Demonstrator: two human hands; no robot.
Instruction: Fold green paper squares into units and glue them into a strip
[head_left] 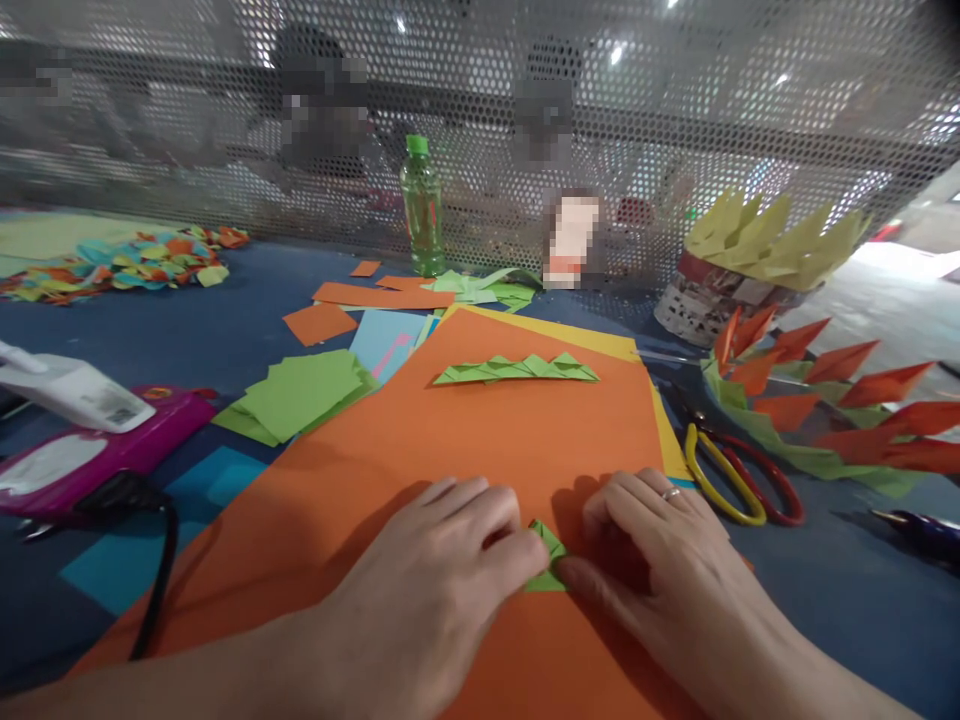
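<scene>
A small folded green paper piece (550, 560) lies on the large orange sheet (480, 450). My left hand (457, 560) has its fingers curled, with the fingertips pressing on the left side of that piece. At its right edge rests the thumb of my right hand (652, 550), whose other fingers are bent inward; a ring shows on one. Part of the folded piece is hidden under the fingers. Farther up the sheet, a strip of joined green folded triangles (517, 370) lies untouched.
Green paper squares (304, 395), a magenta power strip (161, 430) and a black cable lie left. Behind stands a green bottle (422, 210). Scissors (724, 475), an orange-green paper ring (795, 450), a yellow-topped tub (705, 300) and a pen (922, 535) are right.
</scene>
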